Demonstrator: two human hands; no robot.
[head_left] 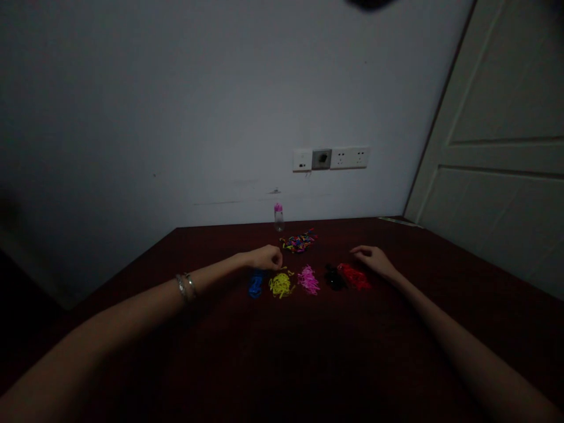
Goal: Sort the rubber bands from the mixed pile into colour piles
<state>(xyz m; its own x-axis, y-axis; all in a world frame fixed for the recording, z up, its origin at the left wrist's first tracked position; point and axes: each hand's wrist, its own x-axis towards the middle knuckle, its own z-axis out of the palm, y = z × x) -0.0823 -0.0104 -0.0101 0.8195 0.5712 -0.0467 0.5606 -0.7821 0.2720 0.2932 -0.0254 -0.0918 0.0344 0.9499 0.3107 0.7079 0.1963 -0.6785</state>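
Observation:
My left hand (267, 257) is closed in a pinch just above a heap of yellow thin looped pieces (281, 285). Whatever its fingertips hold, if anything, is too small to make out. Just right of the red heap (353, 276), my right hand (372, 259) rests low over the table with its fingers stretched to the left and nothing visible in them. Between the hands lie a pink heap (308, 280) and a black heap (333, 277). A blue heap (255, 284) sits below my left wrist. Behind them is a mixed-colour pile (298, 241) of similar small pieces.
A small clear bottle (279, 218) with a pink top stands at the back of the dark red table (291, 352). Behind it rises a pale wall with sockets (349, 157). A panelled door (502, 153) is at the right. The light is dim.

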